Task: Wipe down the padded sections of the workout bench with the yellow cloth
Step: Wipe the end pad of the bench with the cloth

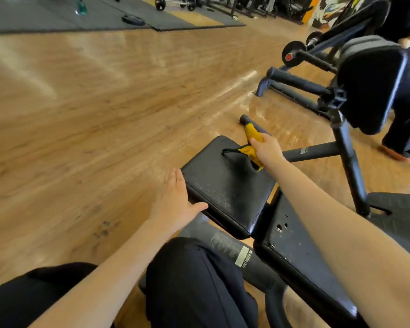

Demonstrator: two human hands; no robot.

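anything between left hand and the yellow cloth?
Head view: only bare black seat pad between left hand, resting on its edge, and yellow cloth, gripped by right hand.

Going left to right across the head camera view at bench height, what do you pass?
Left hand resting on the pad edge → seat pad → yellow cloth → right hand gripping the cloth → black upright post.

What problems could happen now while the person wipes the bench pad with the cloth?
The yellow cloth is bunched in the right hand, so it may wipe only a narrow strip of the seat pad. The second pad has torn spots that might snag it.
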